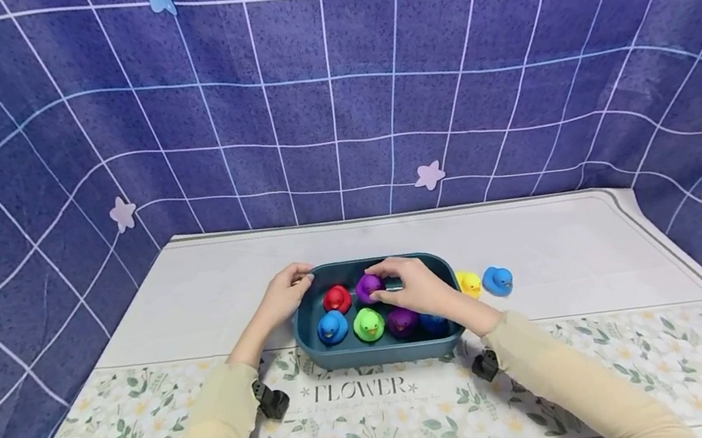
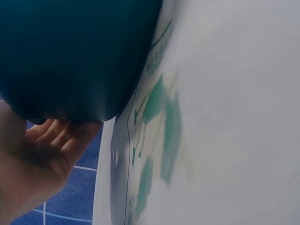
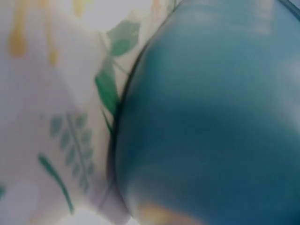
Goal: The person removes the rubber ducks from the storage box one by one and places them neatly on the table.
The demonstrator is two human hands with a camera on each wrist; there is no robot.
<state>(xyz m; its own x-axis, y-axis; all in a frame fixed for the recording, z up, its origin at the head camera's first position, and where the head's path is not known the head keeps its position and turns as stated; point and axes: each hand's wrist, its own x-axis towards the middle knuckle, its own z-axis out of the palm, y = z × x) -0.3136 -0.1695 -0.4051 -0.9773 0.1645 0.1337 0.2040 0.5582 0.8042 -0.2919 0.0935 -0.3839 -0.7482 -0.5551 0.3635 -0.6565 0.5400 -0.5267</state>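
A teal oblong bin (image 1: 382,354) stands on the table with several rubber ducks in it. My left hand (image 1: 284,293) grips the bin's left end, thumb near the rim; in the left wrist view the fingers (image 2: 82,140) of that hand lie against the outer wall. Over the bin, my right hand (image 1: 413,282) pinches a purple rubber duck (image 1: 369,288) between thumb and fingers. To its left is a red duck (image 1: 337,299). In the front row are a blue duck (image 1: 332,327), a green duck (image 1: 368,324), another purple duck (image 1: 402,322) and a second blue duck (image 1: 434,324), partly covered by my right wrist.
Right of the bin, a yellow duck (image 1: 470,283) and a blue duck (image 1: 498,281) sit on the table. A flower-printed cloth strip (image 1: 386,416) runs along the front. Behind stands a purple-blue curtain (image 1: 332,112) with grid lines and stars. The bin's wall fills much of the right wrist view.
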